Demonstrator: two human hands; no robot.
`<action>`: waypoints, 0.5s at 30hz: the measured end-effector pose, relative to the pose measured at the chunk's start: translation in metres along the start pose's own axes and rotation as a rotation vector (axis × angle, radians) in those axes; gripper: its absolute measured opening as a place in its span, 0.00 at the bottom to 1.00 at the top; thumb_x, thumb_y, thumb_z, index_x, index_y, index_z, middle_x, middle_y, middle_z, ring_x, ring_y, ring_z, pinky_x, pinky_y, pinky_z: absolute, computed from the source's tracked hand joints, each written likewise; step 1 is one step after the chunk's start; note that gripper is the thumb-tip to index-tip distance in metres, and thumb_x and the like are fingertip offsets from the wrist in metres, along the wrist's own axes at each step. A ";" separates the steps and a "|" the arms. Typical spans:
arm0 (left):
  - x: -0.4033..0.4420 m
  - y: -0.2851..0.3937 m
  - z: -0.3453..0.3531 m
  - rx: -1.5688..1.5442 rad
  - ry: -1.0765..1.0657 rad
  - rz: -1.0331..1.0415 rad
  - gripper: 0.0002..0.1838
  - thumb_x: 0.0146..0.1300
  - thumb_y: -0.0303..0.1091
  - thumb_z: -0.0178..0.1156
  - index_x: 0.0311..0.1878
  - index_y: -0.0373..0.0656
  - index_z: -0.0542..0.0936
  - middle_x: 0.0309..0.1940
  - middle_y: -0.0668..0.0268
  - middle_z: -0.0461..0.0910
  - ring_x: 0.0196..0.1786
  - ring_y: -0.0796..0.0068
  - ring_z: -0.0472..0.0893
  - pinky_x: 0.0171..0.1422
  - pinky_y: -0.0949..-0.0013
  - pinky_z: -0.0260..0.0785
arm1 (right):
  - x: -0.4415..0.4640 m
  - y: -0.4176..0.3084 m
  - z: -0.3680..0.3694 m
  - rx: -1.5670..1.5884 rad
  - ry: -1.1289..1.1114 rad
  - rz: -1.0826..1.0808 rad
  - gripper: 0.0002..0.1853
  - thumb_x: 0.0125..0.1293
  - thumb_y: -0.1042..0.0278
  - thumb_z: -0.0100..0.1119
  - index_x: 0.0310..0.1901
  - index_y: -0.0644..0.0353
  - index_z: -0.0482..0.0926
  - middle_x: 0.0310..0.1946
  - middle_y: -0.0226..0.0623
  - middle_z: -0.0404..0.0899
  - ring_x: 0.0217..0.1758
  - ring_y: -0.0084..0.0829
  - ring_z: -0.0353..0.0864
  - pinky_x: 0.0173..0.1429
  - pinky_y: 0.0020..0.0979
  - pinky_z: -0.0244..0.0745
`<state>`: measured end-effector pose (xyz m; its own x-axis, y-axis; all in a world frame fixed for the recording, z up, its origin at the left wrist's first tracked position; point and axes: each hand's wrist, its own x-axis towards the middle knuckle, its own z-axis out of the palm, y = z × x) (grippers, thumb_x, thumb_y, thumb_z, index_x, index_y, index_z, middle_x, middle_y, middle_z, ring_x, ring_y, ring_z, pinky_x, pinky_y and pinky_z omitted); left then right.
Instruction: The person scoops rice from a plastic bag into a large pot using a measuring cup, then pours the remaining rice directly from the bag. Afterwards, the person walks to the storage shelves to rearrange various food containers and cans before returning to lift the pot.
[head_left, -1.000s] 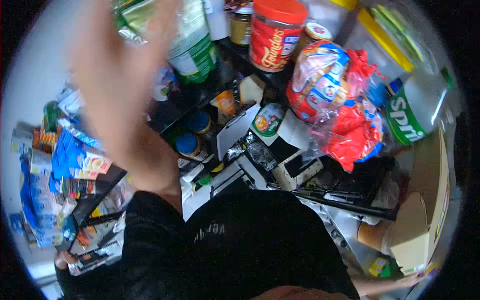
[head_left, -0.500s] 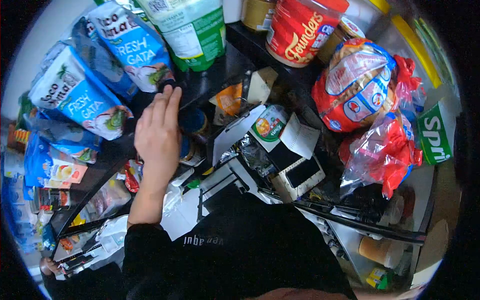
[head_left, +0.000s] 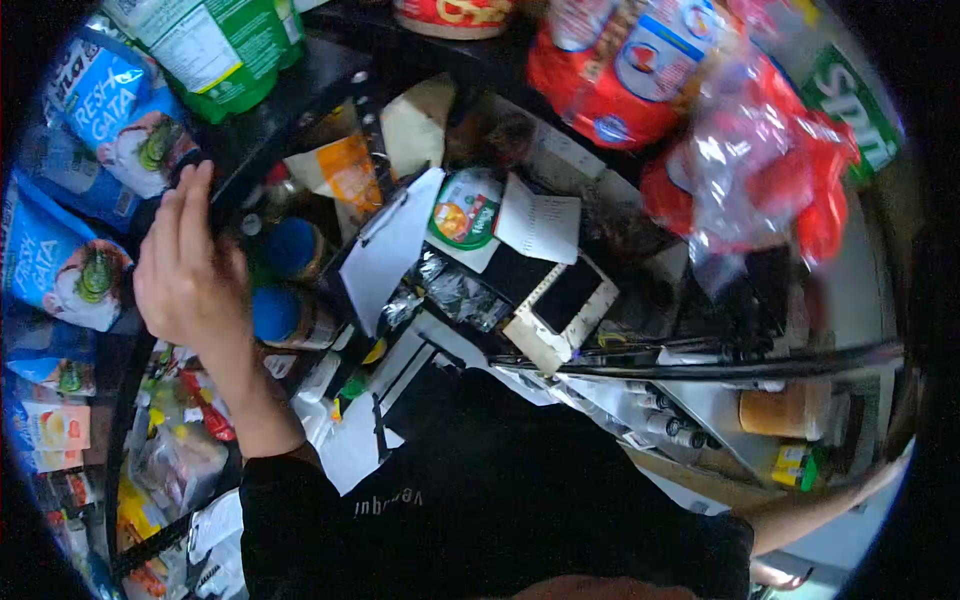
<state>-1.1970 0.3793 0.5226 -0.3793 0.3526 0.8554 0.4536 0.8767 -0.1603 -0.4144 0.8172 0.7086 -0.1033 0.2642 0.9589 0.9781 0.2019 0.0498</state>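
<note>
My left hand (head_left: 185,275) reaches up at the left, its back toward me, fingers stretched out and thumb apart. It holds nothing that I can see. Its fingertips are at the dark shelf edge, close below a blue-and-white pouch marked "Fresh Gata" (head_left: 125,115); I cannot tell whether they touch it. Another such pouch (head_left: 65,255) is just left of the hand. Jars with blue lids (head_left: 280,315) stand right of my wrist on a lower level. Of my right arm, only the forearm (head_left: 830,510) shows at the lower right; the hand is out of view.
A green-and-white pouch (head_left: 215,50) and a red-labelled jar (head_left: 455,15) stand on the upper shelf. Red bread bags (head_left: 620,70) hang over its right part. Lower down are a Knorr tub (head_left: 467,210), an open notebook (head_left: 540,220) and a phone-like dark rectangle (head_left: 568,297).
My view has shifted to the right, so the shelf goods sit farther left and higher. My left hand stays near the pouches. My right forearm has come into view.
</note>
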 end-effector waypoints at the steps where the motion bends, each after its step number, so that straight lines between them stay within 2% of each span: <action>1: -0.001 -0.002 0.004 -0.003 0.017 0.001 0.30 0.43 0.23 0.56 0.54 0.57 0.79 0.48 0.76 0.80 0.44 0.74 0.80 0.45 0.70 0.70 | 0.004 0.010 0.003 -0.027 0.011 -0.059 0.27 0.63 0.67 0.53 0.65 0.59 0.64 0.59 0.46 0.70 0.58 0.40 0.72 0.62 0.37 0.68; 5: -0.005 -0.007 0.003 -0.023 -0.016 0.037 0.33 0.43 0.22 0.57 0.57 0.57 0.76 0.49 0.73 0.79 0.45 0.70 0.79 0.46 0.67 0.71 | 0.018 0.042 0.031 -0.172 0.021 -0.345 0.29 0.62 0.69 0.54 0.65 0.60 0.63 0.60 0.47 0.69 0.59 0.40 0.72 0.63 0.37 0.68; 7: -0.007 -0.009 0.003 -0.008 -0.065 0.034 0.33 0.44 0.22 0.56 0.59 0.57 0.74 0.50 0.72 0.78 0.45 0.68 0.79 0.47 0.66 0.71 | 0.017 0.044 0.042 -0.221 0.005 -0.418 0.29 0.61 0.70 0.55 0.65 0.61 0.62 0.61 0.47 0.68 0.59 0.40 0.71 0.63 0.37 0.67; 8: -0.007 -0.009 0.001 -0.014 -0.044 0.062 0.34 0.44 0.22 0.56 0.59 0.57 0.74 0.50 0.71 0.78 0.45 0.68 0.78 0.47 0.66 0.71 | 0.012 0.037 0.047 -0.225 -0.011 -0.407 0.30 0.61 0.70 0.55 0.65 0.61 0.62 0.61 0.47 0.68 0.60 0.41 0.71 0.63 0.37 0.67; 10: -0.009 -0.015 0.007 -0.023 -0.005 0.113 0.34 0.46 0.22 0.55 0.61 0.58 0.71 0.51 0.71 0.77 0.47 0.67 0.77 0.49 0.65 0.70 | 0.007 0.016 0.049 -0.164 -0.076 -0.270 0.25 0.63 0.72 0.50 0.64 0.60 0.65 0.62 0.48 0.66 0.59 0.43 0.72 0.62 0.37 0.69; 11: -0.010 -0.013 0.004 0.009 -0.073 0.078 0.35 0.46 0.22 0.56 0.62 0.59 0.70 0.52 0.72 0.76 0.49 0.66 0.77 0.49 0.64 0.69 | 0.005 -0.015 0.044 -0.116 -0.085 -0.218 0.26 0.62 0.77 0.46 0.64 0.58 0.65 0.63 0.48 0.64 0.60 0.44 0.72 0.61 0.36 0.70; 15: -0.013 -0.016 0.011 -0.018 -0.015 0.085 0.37 0.44 0.24 0.61 0.63 0.60 0.69 0.54 0.72 0.76 0.50 0.66 0.77 0.49 0.63 0.69 | -0.005 -0.071 0.028 -0.189 0.000 -0.214 0.29 0.62 0.77 0.44 0.66 0.42 0.64 0.60 0.51 0.67 0.54 0.47 0.76 0.54 0.40 0.74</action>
<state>-1.2088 0.3642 0.5087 -0.3509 0.4307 0.8315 0.4994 0.8372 -0.2229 -0.4882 0.8284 0.6921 -0.3113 0.2343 0.9210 0.9503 0.0735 0.3025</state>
